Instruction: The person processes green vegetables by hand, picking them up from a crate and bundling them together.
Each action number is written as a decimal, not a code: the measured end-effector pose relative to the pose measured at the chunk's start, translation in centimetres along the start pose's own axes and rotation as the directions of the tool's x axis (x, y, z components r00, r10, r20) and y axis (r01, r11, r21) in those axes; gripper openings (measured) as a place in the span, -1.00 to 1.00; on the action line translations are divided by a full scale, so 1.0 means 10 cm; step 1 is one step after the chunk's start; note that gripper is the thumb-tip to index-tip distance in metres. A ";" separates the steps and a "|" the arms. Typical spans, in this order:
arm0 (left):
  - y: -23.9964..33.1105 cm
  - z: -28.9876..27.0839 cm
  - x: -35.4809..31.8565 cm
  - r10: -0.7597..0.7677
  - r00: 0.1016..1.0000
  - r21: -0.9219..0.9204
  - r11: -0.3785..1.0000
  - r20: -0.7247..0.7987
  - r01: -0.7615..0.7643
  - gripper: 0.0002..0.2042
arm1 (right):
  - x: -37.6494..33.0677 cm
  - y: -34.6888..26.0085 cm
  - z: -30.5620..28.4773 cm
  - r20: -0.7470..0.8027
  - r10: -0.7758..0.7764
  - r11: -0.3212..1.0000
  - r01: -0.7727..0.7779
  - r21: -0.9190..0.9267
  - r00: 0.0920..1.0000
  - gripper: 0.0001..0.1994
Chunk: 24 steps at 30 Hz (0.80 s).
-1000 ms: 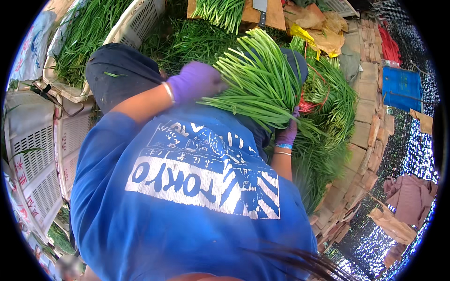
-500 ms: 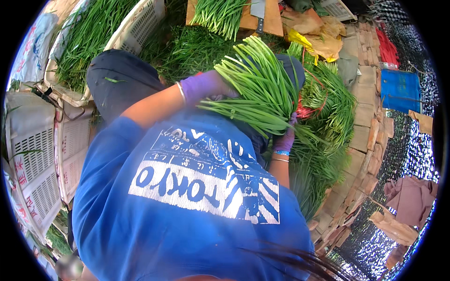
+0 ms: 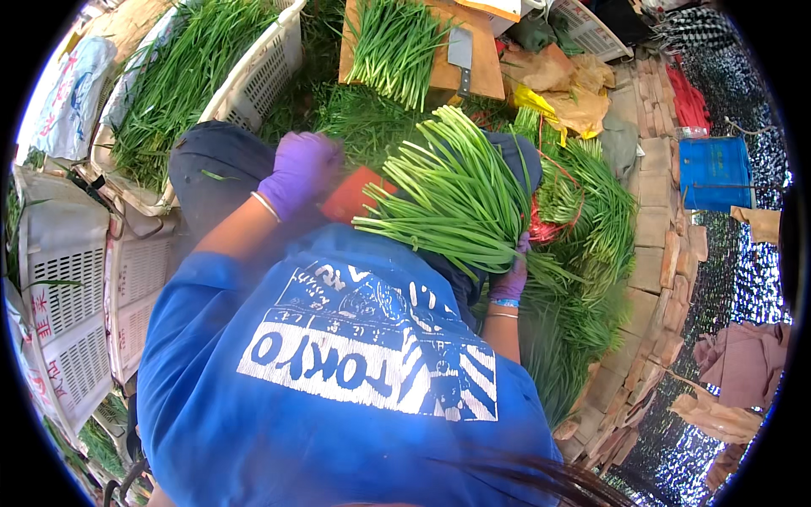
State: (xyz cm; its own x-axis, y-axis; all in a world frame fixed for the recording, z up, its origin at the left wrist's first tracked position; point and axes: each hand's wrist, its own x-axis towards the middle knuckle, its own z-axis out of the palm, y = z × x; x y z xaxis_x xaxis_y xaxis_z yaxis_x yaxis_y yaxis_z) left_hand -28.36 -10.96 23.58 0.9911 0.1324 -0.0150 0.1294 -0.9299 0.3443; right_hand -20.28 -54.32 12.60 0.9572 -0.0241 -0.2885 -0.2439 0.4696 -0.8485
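Note:
A loose bunch of garlic chives [image 3: 460, 190] lies fanned across my lap, its pale cut ends up and its leaf tips trailing down to the right. My right hand [image 3: 509, 275], in a purple glove, grips it by the leafy side. Apart from the bunch, over my left knee, my left hand [image 3: 296, 173] is curled like a fist in its purple glove. Its fingertips are blurred, and whatever they hold is hidden. A flat red thing [image 3: 355, 194] shows between that hand and the chives.
Beyond my knees, more chives [image 3: 393, 51] and a cleaver [image 3: 460, 59] rest on a wooden board [image 3: 486, 72]. White slatted crates [image 3: 262, 72] stand at left, one full of greens. Tied chives [image 3: 591, 194] with red string lie at right, beside a brick edging [image 3: 655, 203].
My left hand has left the chives and moved left over my knee, uncovering the red thing. The right hand keeps its hold on the bunch.

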 end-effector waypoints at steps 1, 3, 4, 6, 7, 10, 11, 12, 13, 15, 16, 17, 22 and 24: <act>0.03 -0.06 -0.04 0.140 0.977 0.097 0.987 -0.159 -0.125 -0.59 | 0.01 0.01 -0.02 0.021 -0.003 0.997 0.005 -0.078 1.000 -0.59; 0.20 -0.10 -0.11 0.318 0.927 0.103 0.947 -0.199 -0.303 -0.34 | 0.02 0.03 -0.02 0.058 0.001 0.984 0.009 -0.177 0.998 -0.57; 0.38 -0.05 -0.13 0.372 0.902 0.144 0.927 -0.221 -0.347 -0.39 | 0.01 0.03 -0.01 0.058 0.036 0.985 -0.026 -0.170 0.998 -0.56; 0.65 0.09 -0.07 0.578 0.785 0.277 0.809 -0.223 -0.518 -0.35 | 0.01 -0.01 0.03 0.054 0.071 0.995 -0.066 -0.078 0.996 -0.55; 0.73 0.17 -0.02 0.680 0.684 0.387 0.725 -0.265 -0.570 -0.34 | 0.01 -0.02 0.07 0.043 0.083 0.996 -0.084 0.026 0.996 -0.55; 0.72 0.34 0.09 0.664 0.735 0.289 0.737 -0.139 -0.611 -0.35 | -0.02 -0.10 0.15 0.077 0.092 0.996 -0.091 -0.022 0.993 -0.62; 0.66 0.38 0.07 0.669 0.702 0.200 0.743 -0.244 -0.639 -0.35 | -0.03 -0.12 0.16 0.104 0.121 0.992 -0.123 0.022 0.987 -0.63; 0.56 0.39 0.06 0.654 0.701 0.126 0.750 -0.285 -0.649 -0.35 | -0.04 -0.13 0.17 0.110 0.118 0.993 -0.118 -0.009 0.987 -0.64; 0.46 0.39 0.01 0.641 0.698 0.045 0.746 -0.319 -0.665 -0.36 | -0.05 -0.13 0.18 0.077 0.115 0.993 -0.111 -0.046 0.990 -0.64; 0.21 0.34 -0.09 0.498 0.801 -0.155 0.809 -0.332 -0.567 -0.45 | -0.05 -0.12 0.18 0.078 0.107 0.992 -0.102 -0.069 0.991 -0.65; 0.08 0.32 -0.08 0.453 0.811 -0.016 0.870 -0.371 -0.493 -0.55 | -0.04 -0.11 0.17 0.057 0.142 0.988 -0.145 0.048 0.988 -0.63; -0.08 0.28 -0.11 0.387 0.853 -0.034 0.905 -0.349 -0.424 -0.61 | -0.03 -0.09 0.16 0.058 0.139 0.989 -0.142 0.045 0.989 -0.62; -0.46 0.34 0.22 -0.062 0.955 -0.786 0.554 0.290 0.275 -0.64 | 0.02 -0.06 0.13 0.034 0.158 0.986 -0.160 0.053 0.987 -0.56; -0.34 0.44 0.38 0.137 0.896 -0.788 0.544 0.423 0.289 -0.50 | 0.02 -0.08 0.13 0.084 0.130 0.991 -0.131 0.004 0.988 -0.54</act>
State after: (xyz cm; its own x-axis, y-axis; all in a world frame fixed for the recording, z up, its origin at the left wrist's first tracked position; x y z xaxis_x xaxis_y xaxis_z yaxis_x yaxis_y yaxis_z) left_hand -24.86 -8.75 18.25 0.9188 -0.1537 -0.3636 0.3321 -0.1971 0.9224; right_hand -19.70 -53.54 13.85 0.9270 0.1114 -0.3581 -0.3664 0.4725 -0.8015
